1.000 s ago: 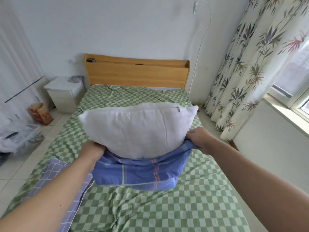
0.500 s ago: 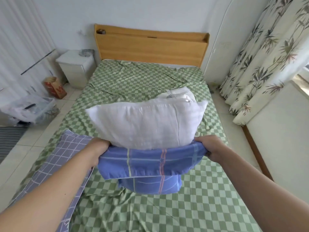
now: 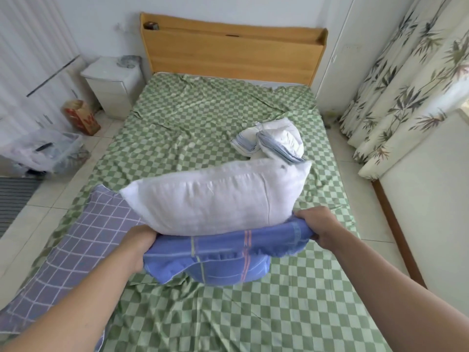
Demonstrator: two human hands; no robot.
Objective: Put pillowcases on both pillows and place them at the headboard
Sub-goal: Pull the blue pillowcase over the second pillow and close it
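A white pillow (image 3: 215,196) stands on end above the bed, its lower part sunk in a blue plaid pillowcase (image 3: 223,260). My left hand (image 3: 138,246) grips the case's open edge on the left, and my right hand (image 3: 318,226) grips it on the right. Most of the pillow sticks out above the case. A purple grid-patterned pillowcase (image 3: 76,252) lies flat on the bed's left side. A second white pillow (image 3: 279,139), crumpled with a blue-striped cloth, lies mid-bed on the right. The wooden headboard (image 3: 233,50) is at the far end.
The bed has a green checkered sheet (image 3: 193,115). A white nightstand (image 3: 113,82) stands left of the headboard. A red paper bag (image 3: 82,118) and a clear plastic bin (image 3: 43,151) sit on the tiled floor at left. Leaf-patterned curtains (image 3: 411,80) hang on the right.
The pillow and case have dropped lower over the bed and the view has tilted down. The second pillow behind has come into sight. Both hands keep their grip on the case.
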